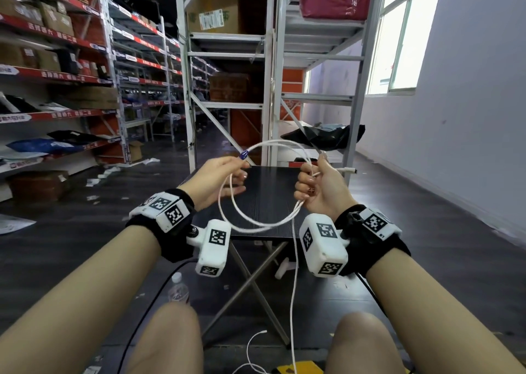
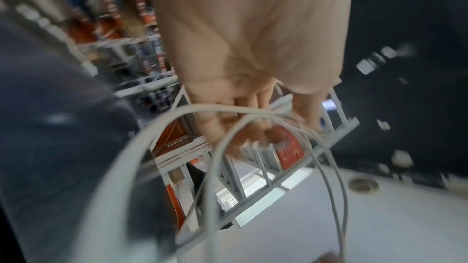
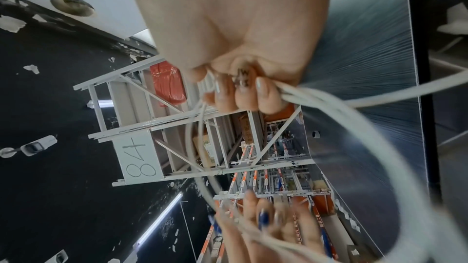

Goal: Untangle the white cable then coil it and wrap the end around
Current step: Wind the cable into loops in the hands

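The white cable [image 1: 256,225] hangs in a few loose loops between my two hands, above a small black table [image 1: 270,191]. My right hand [image 1: 308,180] is fisted round the gathered loops, and a plug end [image 1: 349,170] sticks out to its right. From that fist a long tail [image 1: 294,288] drops to the floor. My left hand [image 1: 243,164] pinches the top of a loop between thumb and fingers, the other fingers loosely spread. The left wrist view is blurred: cable [image 2: 215,167] crosses the left fingers [image 2: 228,127]. In the right wrist view the right fingers [image 3: 240,95] clamp the strands [image 3: 354,117].
Grey metal shelving racks [image 1: 227,60] stand just beyond the table, with a black bag [image 1: 324,136] on a low shelf. A water bottle [image 1: 178,288] and a yellow object [image 1: 296,369] lie on the dark floor by my knees. A white wall runs along the right.
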